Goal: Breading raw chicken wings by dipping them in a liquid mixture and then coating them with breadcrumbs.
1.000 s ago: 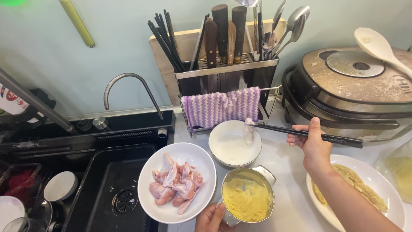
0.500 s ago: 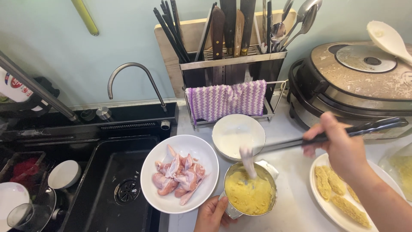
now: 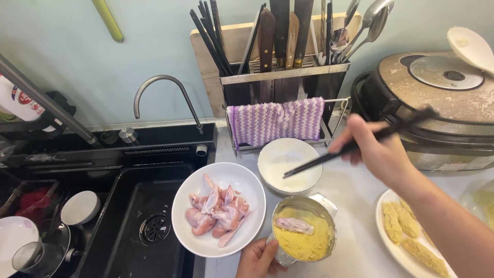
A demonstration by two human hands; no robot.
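My left hand [image 3: 256, 260] grips the side of a small metal cup [image 3: 303, 232] filled with yellow crumbs, with one raw chicken wing [image 3: 293, 225] lying on top. My right hand [image 3: 380, 153] holds black chopsticks [image 3: 329, 157] whose tips hang above a white bowl of white powder [image 3: 289, 163]. To the left, a white plate [image 3: 218, 208] holds several raw chicken wings. At the right edge a white plate [image 3: 409, 239] carries crumb-coated pieces.
A black sink [image 3: 139, 221] with a curved tap [image 3: 164, 98] lies to the left, with bowls and a glass beside it. A utensil rack [image 3: 283, 72] with knives, a purple cloth [image 3: 275, 121] and a rice cooker [image 3: 437, 103] stand at the back.
The chopsticks carried a wing from the powder bowl to the crumb cup and dropped it there. My right hand has since lifted up and away with the chopsticks.
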